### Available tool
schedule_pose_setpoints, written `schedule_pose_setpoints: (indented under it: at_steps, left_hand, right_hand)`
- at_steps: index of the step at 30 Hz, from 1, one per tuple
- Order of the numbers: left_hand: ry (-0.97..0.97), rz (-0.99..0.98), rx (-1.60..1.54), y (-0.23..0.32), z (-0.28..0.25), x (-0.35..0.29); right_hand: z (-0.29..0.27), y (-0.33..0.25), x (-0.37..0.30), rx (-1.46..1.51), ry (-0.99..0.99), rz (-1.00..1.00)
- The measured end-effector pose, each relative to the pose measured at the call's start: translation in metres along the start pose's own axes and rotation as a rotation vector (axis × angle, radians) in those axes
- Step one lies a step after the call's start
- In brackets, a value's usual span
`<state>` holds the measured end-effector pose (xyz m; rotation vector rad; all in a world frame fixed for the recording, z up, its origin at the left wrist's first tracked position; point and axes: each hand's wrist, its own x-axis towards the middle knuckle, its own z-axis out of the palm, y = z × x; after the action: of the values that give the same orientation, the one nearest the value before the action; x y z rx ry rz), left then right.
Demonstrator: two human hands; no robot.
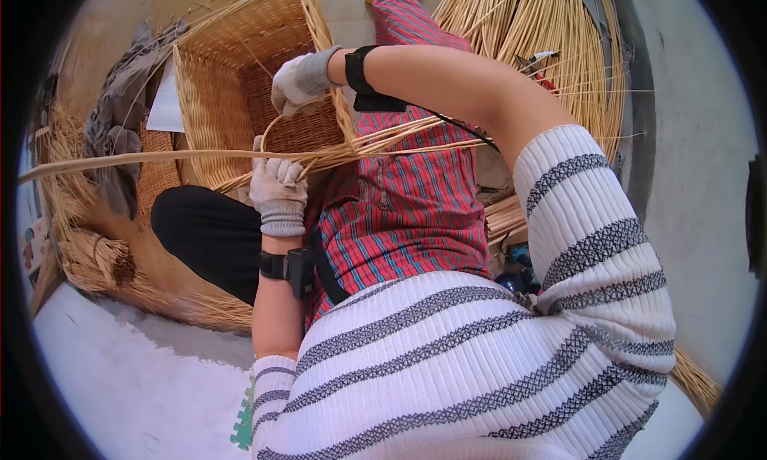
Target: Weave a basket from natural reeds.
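Observation:
A rectangular wicker basket (209,100) lies tilted before me, its open side showing the woven interior. My left hand (280,187), in a pale work glove, is closed on the near rim of the basket, where several loose wicker rods come together. My right hand (302,84), also gloved, is over the basket's opening with its fingers curled round a thin wicker rod (272,127). That rod bends in a loop down toward my left hand. A long, thicker strip (120,163) crosses the rim at the left hand. Loose rods (407,139) trail right across my lap.
A large bundle of wicker rods (551,20) lies at the far right, with a red-handled cutting tool (546,78) on it. Grey cloth (120,124) and a tied wicker bundle (100,254) are at the left. My black-clad knee (204,232) is beside the basket.

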<state>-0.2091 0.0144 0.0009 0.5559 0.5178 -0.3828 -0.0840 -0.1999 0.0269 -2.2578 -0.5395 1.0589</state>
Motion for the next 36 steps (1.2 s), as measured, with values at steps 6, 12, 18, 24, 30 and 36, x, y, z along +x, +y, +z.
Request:
schedule_pose_setpoints:
  at_steps: [6,12,18,24,30,36]
  left_hand:
    - [-0.005,-0.004,0.095,0.001,-0.008,0.005]
    - [0.03,-0.023,0.182,0.004,-0.008,0.005]
    - [0.066,-0.069,0.315,0.005,0.004,0.003]
    - [-0.076,-0.228,0.39,0.011,0.018,0.026]
    - [-0.079,-0.159,0.708,-0.016,0.05,0.031]
    - [-0.28,-0.074,1.272,0.021,0.048,-0.005]
  right_hand:
    - [0.004,-0.001,0.003,-0.036,0.011,-0.015]
    - [0.006,0.003,-0.002,-0.05,-0.02,0.003]
    - [0.003,0.001,0.005,-0.308,-0.023,-0.044]
    - [0.0,0.021,-0.037,-0.371,0.602,-0.141]
    - [0.049,0.075,-0.097,-0.4,0.435,0.028]
    - [0.063,0.104,-0.099,-0.302,0.58,0.041]
